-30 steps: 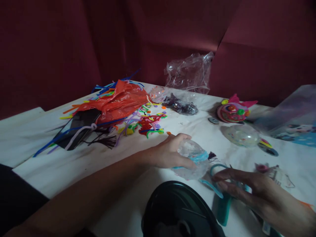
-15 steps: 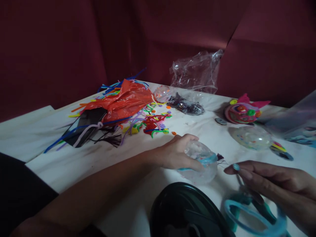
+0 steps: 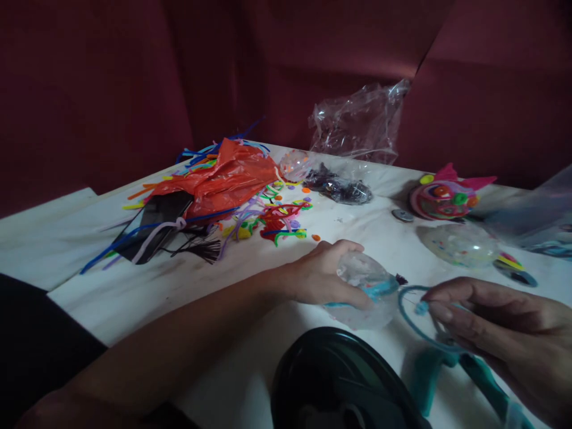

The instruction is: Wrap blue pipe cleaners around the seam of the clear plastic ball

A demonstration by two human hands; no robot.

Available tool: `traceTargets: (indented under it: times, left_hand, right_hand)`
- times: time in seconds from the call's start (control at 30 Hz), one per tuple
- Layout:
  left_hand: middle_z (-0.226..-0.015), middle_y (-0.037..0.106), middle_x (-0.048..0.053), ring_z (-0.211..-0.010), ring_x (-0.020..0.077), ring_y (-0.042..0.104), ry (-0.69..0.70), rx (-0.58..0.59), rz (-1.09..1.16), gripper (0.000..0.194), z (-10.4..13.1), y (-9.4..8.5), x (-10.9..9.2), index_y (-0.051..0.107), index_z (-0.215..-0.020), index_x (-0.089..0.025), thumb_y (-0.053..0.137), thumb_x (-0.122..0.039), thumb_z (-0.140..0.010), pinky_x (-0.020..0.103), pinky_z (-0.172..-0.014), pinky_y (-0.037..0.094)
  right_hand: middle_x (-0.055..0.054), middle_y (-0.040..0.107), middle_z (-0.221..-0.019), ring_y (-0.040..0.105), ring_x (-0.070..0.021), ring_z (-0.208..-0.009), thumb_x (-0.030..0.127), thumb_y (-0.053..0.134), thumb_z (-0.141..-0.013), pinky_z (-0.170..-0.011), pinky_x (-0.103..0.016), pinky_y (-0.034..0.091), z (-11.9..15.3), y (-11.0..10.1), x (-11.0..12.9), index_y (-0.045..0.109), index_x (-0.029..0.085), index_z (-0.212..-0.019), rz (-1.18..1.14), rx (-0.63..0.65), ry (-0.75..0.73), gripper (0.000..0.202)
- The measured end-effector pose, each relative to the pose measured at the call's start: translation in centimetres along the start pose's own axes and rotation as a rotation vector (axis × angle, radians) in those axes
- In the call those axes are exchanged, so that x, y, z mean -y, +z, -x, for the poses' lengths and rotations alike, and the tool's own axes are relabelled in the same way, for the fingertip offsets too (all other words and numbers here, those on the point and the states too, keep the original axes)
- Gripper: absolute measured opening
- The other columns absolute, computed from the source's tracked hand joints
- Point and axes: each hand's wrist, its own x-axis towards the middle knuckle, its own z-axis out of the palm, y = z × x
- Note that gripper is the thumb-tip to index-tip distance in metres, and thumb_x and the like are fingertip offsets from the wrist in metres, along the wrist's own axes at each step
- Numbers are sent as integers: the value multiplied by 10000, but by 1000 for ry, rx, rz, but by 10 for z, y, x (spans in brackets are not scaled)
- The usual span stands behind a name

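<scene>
My left hand [image 3: 333,277] is wrapped round a translucent round shell [image 3: 373,313] with a light-blue fuzzy strip across its middle. Between thumb and fingertips, my right hand [image 3: 487,325] pinches a light-blue pipe cleaner [image 3: 404,316] bent into a loop, with a small blue tuft at the fingertips. The loop hangs just right of the shell; whether they touch I cannot tell. Below my right hand lies a teal tool [image 3: 426,381], perhaps a glue gun, partly hidden by the hand. A small dark tuft [image 3: 401,279] shows behind the shell.
A dark glossy rounded object [image 3: 344,381] stands in front. At the left lie a red plastic bag [image 3: 223,179], pipe cleaners [image 3: 286,223] and a black sheet [image 3: 163,226]. Towards the right are a decorated pink ball [image 3: 447,196], a clear shell [image 3: 460,244] and a clear bag [image 3: 357,128].
My right hand has lifted and turned the blue pipe cleaner loop, which now stands up beside the shell instead of hanging low over the teal tool. My left hand keeps its hold.
</scene>
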Motion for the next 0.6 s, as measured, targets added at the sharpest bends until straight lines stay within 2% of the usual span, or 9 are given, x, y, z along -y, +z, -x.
traceTargets:
  times: [0.07, 0.17, 0.23, 0.37, 0.47, 0.53, 0.6]
  left_hand:
    - [-1269, 506, 143, -1153, 271, 494, -5, 4, 11, 875, 0, 0, -1, 368, -1326, -127, 740, -303, -554, 386, -972, 397]
    - [-1280, 501, 139, -1179, 278, 473, -6, -3, -18, 886, 1, 1, -2, 359, -1335, -137, 740, -312, -554, 397, -989, 382]
    - [-1288, 495, 134, -1193, 279, 460, -5, -3, -36, 884, 1, 1, -1, 356, -1338, -148, 737, -322, -560, 401, -995, 376]
    - [-1288, 491, 125, -1209, 285, 442, 6, -8, -51, 875, 1, 1, 0, 365, -1330, -167, 738, -351, -561, 406, -998, 371]
    - [-1295, 476, 133, -1221, 300, 429, -1, -17, -60, 887, 1, 1, 0, 359, -1337, -161, 733, -371, -560, 420, -1001, 367]
    - [-1311, 456, 137, -1232, 307, 417, -7, -14, -61, 894, 2, 1, -1, 354, -1342, -162, 729, -372, -559, 425, -1004, 364]
    - [-1321, 443, 134, -1246, 313, 401, -15, -15, -65, 888, 2, 2, -1, 352, -1345, -173, 722, -369, -562, 430, -1010, 357]
  right_hand:
    - [-79, 527, -802, 524, -197, -622, 486, 813, -723, -489, -85, 468, -3, 7, 10, 687, 124, -815, 63, -6, -33, 393]
    - [-60, 537, -748, 536, -174, -578, 456, 726, -716, -477, -45, 458, -7, 21, 25, 687, 116, -719, 107, -68, -135, 343]
    - [-49, 534, -720, 532, -165, -554, 453, 690, -739, -474, -48, 461, -7, 27, 28, 679, 116, -691, 119, -65, -153, 341]
    - [-36, 532, -726, 529, -168, -548, 512, 707, -785, -449, -75, 464, -3, 25, 16, 667, 120, -742, 173, -73, -136, 397]
    - [-48, 549, -846, 569, -200, -667, 516, 699, -847, -537, -84, 505, 0, 21, 6, 683, 119, -844, 180, -45, -170, 398]
    - [-50, 543, -929, 571, -205, -754, 482, 685, -887, -607, -70, 505, 2, 20, 4, 683, 128, -870, 198, -58, -258, 354]
    - [-32, 543, -888, 564, -183, -724, 449, 657, -927, -619, -67, 496, 3, 21, 5, 657, 148, -883, 257, -89, -351, 304]
